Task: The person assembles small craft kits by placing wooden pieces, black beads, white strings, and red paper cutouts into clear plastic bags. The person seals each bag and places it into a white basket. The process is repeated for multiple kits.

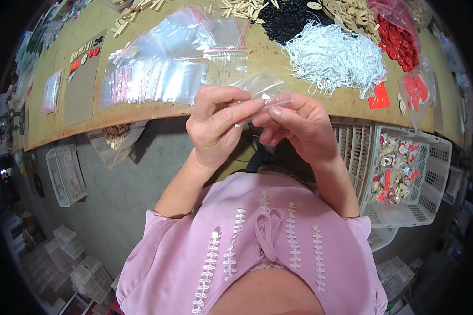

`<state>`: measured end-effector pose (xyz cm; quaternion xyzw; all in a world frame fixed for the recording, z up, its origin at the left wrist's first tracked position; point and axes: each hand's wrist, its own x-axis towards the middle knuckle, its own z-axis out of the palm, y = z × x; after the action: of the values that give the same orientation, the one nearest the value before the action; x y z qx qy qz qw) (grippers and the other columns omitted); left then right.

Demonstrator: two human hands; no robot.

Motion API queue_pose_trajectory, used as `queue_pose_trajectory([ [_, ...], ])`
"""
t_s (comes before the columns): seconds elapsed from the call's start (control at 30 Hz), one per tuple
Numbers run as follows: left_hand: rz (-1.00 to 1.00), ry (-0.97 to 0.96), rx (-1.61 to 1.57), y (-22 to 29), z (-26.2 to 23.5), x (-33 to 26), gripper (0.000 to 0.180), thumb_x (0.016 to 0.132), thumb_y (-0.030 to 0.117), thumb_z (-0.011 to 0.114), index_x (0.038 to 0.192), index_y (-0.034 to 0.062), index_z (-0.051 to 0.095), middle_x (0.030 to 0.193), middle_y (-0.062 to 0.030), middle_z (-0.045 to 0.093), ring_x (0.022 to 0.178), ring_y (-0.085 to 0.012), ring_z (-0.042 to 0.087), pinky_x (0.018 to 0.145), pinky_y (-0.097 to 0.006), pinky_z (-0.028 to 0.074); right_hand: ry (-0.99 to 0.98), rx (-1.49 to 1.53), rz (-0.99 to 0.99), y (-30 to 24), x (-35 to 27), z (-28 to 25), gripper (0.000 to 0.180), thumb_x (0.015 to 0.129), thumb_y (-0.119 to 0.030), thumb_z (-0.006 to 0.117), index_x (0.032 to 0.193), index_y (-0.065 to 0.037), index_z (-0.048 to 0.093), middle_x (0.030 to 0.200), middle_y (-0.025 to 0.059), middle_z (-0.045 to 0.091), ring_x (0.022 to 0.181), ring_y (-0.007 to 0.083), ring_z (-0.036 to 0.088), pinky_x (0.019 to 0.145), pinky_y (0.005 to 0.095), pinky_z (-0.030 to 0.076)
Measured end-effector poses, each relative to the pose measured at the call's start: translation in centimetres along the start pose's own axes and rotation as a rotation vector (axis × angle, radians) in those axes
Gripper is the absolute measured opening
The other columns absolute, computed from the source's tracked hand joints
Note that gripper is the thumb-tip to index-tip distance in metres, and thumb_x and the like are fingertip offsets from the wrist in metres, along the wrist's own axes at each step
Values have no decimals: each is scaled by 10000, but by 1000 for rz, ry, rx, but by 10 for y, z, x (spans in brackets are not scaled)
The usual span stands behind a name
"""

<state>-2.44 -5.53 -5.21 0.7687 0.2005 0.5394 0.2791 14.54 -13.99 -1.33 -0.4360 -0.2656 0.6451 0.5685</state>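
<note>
At the table's front edge (347,109), left hand (215,123) and right hand (305,123) clamp a clear bag (263,84), apart from white strings (335,58).

A small, clear plastic bag (264,82), thin and creased, is held at the worktop's (47,126) near edge, its red-lined edge nearest the person, its filmy body spreading away.

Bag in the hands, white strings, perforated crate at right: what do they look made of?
Clear bag: probably thin, glossy plastic film; it is see-through, with bright glints.
White strings: soft-looking matte cord, cotton or synthetic, I can't tell; thin strands tangle in loose loops.
Perforated crate: probably smooth moulded plastic; off-white, stiff walls with regular openings.
</note>
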Motion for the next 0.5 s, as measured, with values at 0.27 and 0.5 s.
queue_pose_trajectory([
  [0.27,-253,-115,56,-12,-12,17,314,798,-88,673,1049,76,767,1085,-87,665,901,-206,629,699,-293,526,137,-243,-91,5,-3,-6,216,1004,-226,695,1005,-10,686,783,64,718,591,99,668,499,204,478],
  [0.5,-289,-319,-18,17,-5,24,133,824,34,772,942,27,710,770,-73,653,633,-162,612,565,-278,484,206,-304,-150,9,0,-2,205,976,-214,729,892,-35,676,708,33,686,538,75,630,447,192,433],
])
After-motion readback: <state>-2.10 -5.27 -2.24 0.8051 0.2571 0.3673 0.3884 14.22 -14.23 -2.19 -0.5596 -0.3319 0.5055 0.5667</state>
